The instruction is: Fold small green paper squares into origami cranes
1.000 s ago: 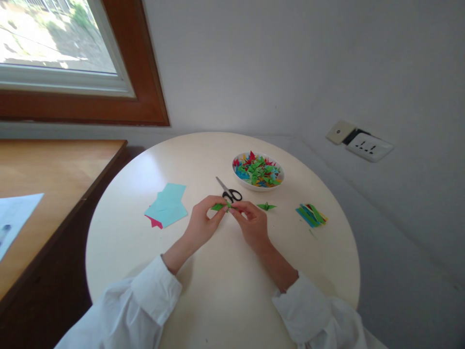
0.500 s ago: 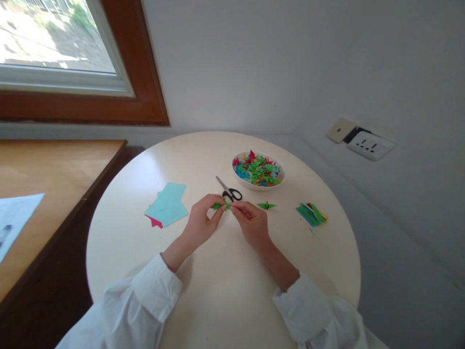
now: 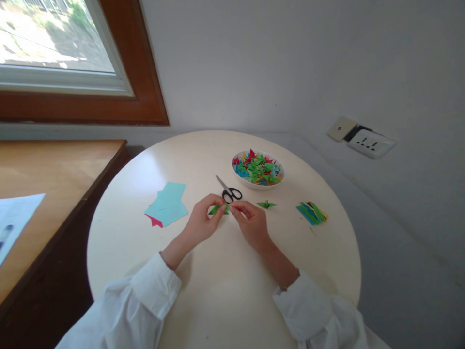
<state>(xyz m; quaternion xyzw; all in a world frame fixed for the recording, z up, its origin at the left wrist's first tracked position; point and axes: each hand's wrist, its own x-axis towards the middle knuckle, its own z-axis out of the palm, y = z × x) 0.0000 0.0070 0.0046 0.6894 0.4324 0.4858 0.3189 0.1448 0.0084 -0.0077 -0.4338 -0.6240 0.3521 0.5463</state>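
Note:
Between my hands is a small folded piece of green paper (image 3: 214,210), partly covered by fingers. My left hand (image 3: 204,218) pinches it between thumb and forefinger. The fingertips of my right hand (image 3: 252,224) are closed on its right side. A finished green paper crane (image 3: 267,204) lies on the table just right of my right hand. Right behind my fingertips lie scissors with black handles (image 3: 232,194), blades pointing to the back left.
A white bowl (image 3: 258,186) full of colourful folded cranes stands at the back of the round table (image 3: 225,300). Light blue paper sheets (image 3: 169,203) lie on the left over a pink one (image 3: 155,222). Coloured paper strips (image 3: 312,214) are piled at right.
The green paper has turned slightly in my fingers, and more of its left part shows. Both hands stay in nearly the same place.

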